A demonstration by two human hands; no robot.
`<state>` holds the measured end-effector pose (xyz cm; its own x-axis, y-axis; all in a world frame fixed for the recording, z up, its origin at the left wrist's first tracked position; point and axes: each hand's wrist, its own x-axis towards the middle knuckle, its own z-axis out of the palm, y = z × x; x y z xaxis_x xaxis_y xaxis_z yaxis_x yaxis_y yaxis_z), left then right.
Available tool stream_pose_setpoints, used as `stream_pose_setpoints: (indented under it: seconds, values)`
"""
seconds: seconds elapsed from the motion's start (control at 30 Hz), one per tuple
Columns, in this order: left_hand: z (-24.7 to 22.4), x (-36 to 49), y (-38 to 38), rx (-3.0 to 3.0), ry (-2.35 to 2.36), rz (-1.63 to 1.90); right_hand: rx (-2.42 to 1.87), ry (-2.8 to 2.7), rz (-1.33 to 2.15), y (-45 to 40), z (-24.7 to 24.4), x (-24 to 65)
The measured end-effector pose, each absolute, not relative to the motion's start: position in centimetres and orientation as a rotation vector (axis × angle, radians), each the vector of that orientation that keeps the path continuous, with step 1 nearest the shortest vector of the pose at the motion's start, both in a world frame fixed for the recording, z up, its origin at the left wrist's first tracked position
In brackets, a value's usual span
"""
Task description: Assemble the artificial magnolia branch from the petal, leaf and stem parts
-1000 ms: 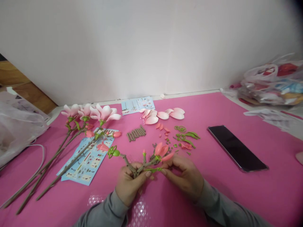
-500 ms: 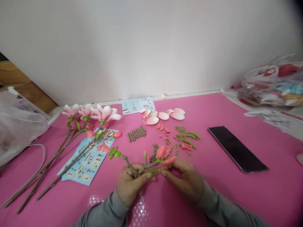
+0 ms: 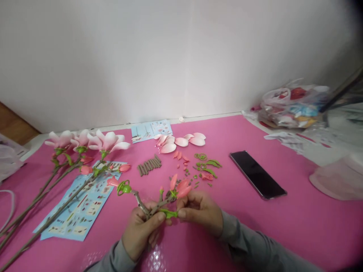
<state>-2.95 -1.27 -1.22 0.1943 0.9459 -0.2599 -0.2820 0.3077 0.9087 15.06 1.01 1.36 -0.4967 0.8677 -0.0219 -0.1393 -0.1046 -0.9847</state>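
Gripping a plastic magnolia branch (image 3: 154, 204)
Left hand (image 3: 138, 232) closed on its stem (image 3: 141, 201), right hand (image 3: 200, 211) pinching green leaf (image 3: 169, 214); phone (image 3: 256, 174) at 2 o'clock

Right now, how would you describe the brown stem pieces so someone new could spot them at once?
On the pink mat, find the pale petals near the far edge. Just below-left lie the brown stem pieces, short sticks packed side by side, unlike the loose pink pieces to their right.

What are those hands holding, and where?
The left hand grips a brown plastic branch at its fork; the right hand holds it near the pink petals.
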Motion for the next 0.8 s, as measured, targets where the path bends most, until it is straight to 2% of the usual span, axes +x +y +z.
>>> stream_pose_setpoints:
  seconds: [0.07, 0.2, 0.27, 0.47, 0.6, 0.8]
  values:
    - [-0.9, -2.8, -1.4, 0.874, 1.074, 1.046, -0.847, -1.488, 1.568, 0.9, 1.2, 15.1]
    - [-0.1, -2.4, -1.7, 1.043, 1.208, 1.186, -0.855, -1.719, 0.926, 0.7, 1.1, 15.2]
    - [0.1, -2.3, -1.7, 1.112, 1.250, 1.194, -0.834, -1.784, 0.740, 0.7, 1.2, 15.2]
    - [-0.7, -2.8, -1.3, 0.993, 1.329, 1.098, -0.846, -1.908, 0.678, 1.1, 2.5, 16.2]
    - [-1.2, -3.1, -1.0, 0.985, 1.300, 1.137, -1.280, -1.752, 0.594, 1.8, 3.5, 19.8]
    - [-1.2, -2.8, -1.2, 0.955, 1.334, 1.161, -1.720, -1.436, 0.298, 1.9, 2.5, 32.8]
